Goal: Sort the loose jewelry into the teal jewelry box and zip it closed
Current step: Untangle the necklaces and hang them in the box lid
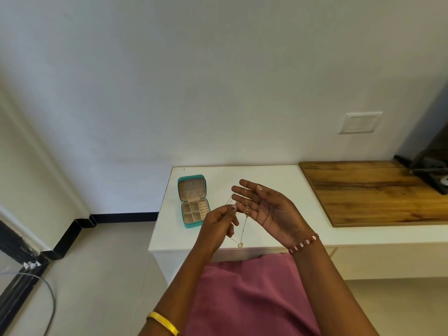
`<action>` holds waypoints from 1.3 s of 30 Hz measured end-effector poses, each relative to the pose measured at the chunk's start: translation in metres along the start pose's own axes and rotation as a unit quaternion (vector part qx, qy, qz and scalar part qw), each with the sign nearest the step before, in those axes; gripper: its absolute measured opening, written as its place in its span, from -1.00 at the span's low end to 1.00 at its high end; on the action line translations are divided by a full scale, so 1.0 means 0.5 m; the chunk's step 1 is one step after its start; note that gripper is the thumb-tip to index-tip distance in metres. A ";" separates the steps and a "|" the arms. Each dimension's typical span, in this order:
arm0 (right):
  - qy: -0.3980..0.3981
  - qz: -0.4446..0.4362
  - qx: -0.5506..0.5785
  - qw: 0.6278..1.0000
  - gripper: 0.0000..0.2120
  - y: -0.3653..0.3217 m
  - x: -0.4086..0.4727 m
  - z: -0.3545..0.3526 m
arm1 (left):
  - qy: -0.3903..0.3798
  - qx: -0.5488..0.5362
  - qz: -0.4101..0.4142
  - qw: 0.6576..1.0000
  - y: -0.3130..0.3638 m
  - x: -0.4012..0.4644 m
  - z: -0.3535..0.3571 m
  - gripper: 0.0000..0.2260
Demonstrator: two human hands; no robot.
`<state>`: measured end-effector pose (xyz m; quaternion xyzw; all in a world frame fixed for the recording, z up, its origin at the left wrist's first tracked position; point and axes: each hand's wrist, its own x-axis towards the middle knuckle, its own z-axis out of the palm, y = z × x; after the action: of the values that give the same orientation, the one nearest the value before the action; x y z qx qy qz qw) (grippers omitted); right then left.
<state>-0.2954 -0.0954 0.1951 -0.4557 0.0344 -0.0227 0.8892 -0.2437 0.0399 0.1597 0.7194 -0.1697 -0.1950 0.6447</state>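
The thin gold chain necklace (246, 209) hangs over my two hands above the front of the white table (266, 175), draped across the spread fingers of my right hand (266, 209) and trailing down to a small gold ring-shaped pendant (240, 244) near the table's front edge. My right hand is held palm up with fingers straight and relaxed, the chain lying over them. My left hand (219, 223) pinches a finer strand of the chain between thumb and fingertips, just beside the right fingers. The teal zip-around jewelry box (194, 201) lies open on the table to the left of my hands, its lid tipped back and its beige compartments showing. Farther right, a brown wooden board (378, 190) lies on the tabletop. I see a beaded bracelet (304, 243) on my right wrist and a yellow bangle (163, 322) on my left forearm.
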 end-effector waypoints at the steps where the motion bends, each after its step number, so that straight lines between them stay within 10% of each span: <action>1: 0.003 -0.001 -0.007 1.000 -0.27 -0.001 -0.001 0.005 | -0.004 0.003 0.000 1.000 0.002 -0.001 0.001 -0.79; 9: 0.059 -0.017 -0.052 0.997 -0.63 -0.003 -0.005 0.007 | -0.041 0.067 0.043 0.996 0.019 -0.009 0.006 -0.78; 21: 0.097 0.034 -0.418 0.902 -0.62 0.005 -0.005 0.008 | -0.009 0.016 0.024 1.000 0.027 -0.003 -0.013 -0.80; 39: 0.059 0.057 -0.448 0.890 -0.90 0.021 -0.017 0.005 | 0.011 -0.057 -0.052 0.997 0.013 -0.004 -0.027 -0.81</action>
<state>-0.3035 -0.0865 0.1884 -0.8009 0.1193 0.0190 0.5864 -0.2388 0.0517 0.1674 0.6912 -0.1137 -0.2299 0.6757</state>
